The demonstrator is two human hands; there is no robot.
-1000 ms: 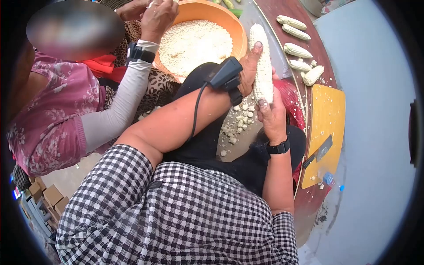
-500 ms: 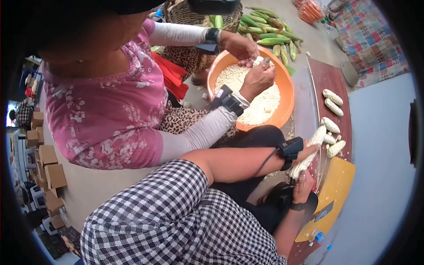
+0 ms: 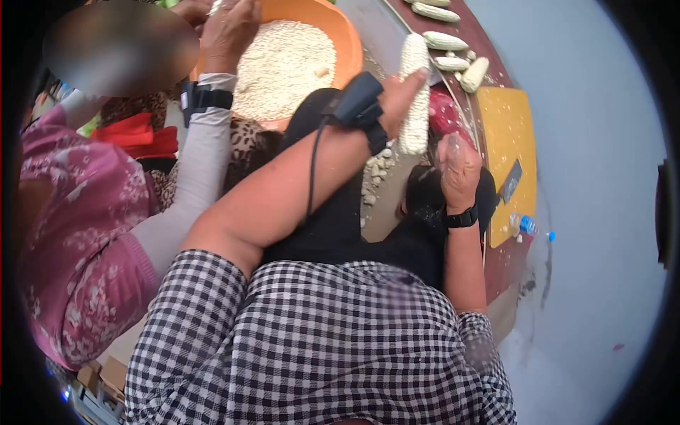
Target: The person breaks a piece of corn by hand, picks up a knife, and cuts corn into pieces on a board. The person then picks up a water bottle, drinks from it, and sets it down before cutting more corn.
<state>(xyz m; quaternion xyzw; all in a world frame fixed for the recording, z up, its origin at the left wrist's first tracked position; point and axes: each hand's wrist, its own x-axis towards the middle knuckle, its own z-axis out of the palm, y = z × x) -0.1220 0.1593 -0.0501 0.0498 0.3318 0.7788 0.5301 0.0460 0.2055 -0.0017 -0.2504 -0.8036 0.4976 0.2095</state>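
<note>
My left hand (image 3: 399, 103) has its fingers clamped on the long, pale, knobbly corn cob (image 3: 414, 106), which stands nearly lengthwise ahead of me, its rounded ends free above and below my grip. My right hand (image 3: 460, 168) is apart from it, fingers curled together in a loose fist; I cannot tell whether anything is inside. A narrow gap separates this fist from the cob's lower end.

Ahead and left of my left fingers, the round orange plastic basin (image 3: 348, 42) holds small, pale, loose kernels (image 3: 283, 67) within its smooth rim. Another person's hand (image 3: 230, 32) is at its far-left side. Below my left fingers lie rough, pale crumbs (image 3: 375, 173).

Just beyond my right fingers bunches shiny red mesh (image 3: 445, 113). Farther right, the flat yellow rectangular board (image 3: 506, 120) carries the knife with a dull metal blade (image 3: 511, 180), leaving bare surface above the blade.
</note>
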